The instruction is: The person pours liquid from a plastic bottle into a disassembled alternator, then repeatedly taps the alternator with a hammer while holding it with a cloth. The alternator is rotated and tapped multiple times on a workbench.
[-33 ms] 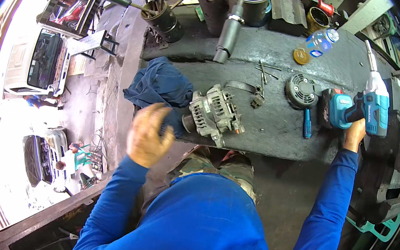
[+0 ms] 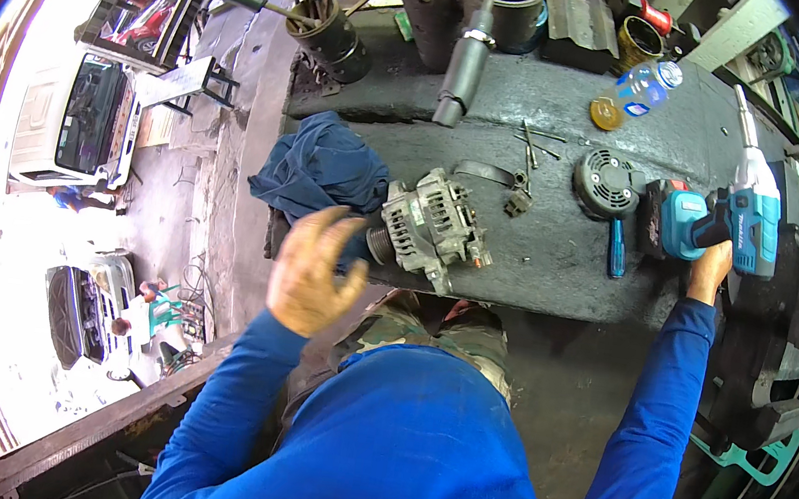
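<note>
My left hand (image 2: 315, 274) hovers at the bench's front edge with its fingers apart and nothing in them. Just beyond it are a dark blue cloth (image 2: 320, 166) and a grey metal alternator (image 2: 429, 225), whose pulley (image 2: 380, 245) points toward that hand. At the right, my right hand (image 2: 710, 268) is wrapped round the handle of a teal cordless impact wrench (image 2: 751, 230). The wrench has a long socket extension (image 2: 746, 118) pointing away from me and a battery (image 2: 674, 219) on its left. Between alternator and wrench sit a round black vented cover (image 2: 608, 184) and a blue-handled screwdriver (image 2: 617, 250).
Thin metal rods (image 2: 531, 151) and a small metal part (image 2: 518, 203) lie mid-bench. Farther back are a bottle of amber liquid (image 2: 634, 96), metal cylinders (image 2: 425, 11), a can of tools (image 2: 331, 42) and a hanging dark tool (image 2: 465, 71). Vehicles (image 2: 82, 132) and a person stand off to the left.
My left hand has shifted slightly to the right, toward the alternator's pulley. My right hand stays on the impact wrench.
</note>
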The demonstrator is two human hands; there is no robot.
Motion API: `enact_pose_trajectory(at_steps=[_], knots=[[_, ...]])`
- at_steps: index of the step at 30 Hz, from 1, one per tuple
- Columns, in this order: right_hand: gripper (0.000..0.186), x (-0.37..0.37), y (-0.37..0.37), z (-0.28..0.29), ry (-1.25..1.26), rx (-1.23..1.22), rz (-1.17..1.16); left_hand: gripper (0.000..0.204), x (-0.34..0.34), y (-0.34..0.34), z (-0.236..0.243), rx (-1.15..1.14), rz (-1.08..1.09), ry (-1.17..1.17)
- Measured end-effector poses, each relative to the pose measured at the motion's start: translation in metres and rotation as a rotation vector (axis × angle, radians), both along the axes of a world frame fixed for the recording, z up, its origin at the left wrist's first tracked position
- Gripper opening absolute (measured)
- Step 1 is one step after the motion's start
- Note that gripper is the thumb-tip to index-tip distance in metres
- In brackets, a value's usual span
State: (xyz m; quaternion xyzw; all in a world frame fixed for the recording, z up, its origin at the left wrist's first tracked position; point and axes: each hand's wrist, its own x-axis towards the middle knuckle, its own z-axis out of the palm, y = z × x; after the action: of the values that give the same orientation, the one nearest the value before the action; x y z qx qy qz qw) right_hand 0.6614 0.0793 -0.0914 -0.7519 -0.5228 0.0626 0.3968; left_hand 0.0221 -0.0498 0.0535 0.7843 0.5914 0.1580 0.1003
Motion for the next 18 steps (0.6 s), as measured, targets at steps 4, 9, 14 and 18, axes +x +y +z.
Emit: enact_pose_trajectory(at_steps=[4,9,14,18], knots=[[0.046,0.029,-0.001,-0.031,-0.382,-0.236,-0.017,0.097,0.020,0.002,-0.030,-0.044,-0.101,-0.093],[0.041,0.038,-0.029,-0.034,-0.518,-0.306,0.037,0.119,0.025,0.001,-0.067,0.003,-0.139,-0.051],[0.033,-0.067,-0.122,0.030,-0.322,-0.041,-0.328,0.111,0.038,0.001,-0.099,0.120,-0.253,-0.141],[0.019,-0.227,-0.197,0.073,0.312,-0.428,-0.068,0.113,0.026,0.003,-0.099,0.184,-0.204,-0.213]])
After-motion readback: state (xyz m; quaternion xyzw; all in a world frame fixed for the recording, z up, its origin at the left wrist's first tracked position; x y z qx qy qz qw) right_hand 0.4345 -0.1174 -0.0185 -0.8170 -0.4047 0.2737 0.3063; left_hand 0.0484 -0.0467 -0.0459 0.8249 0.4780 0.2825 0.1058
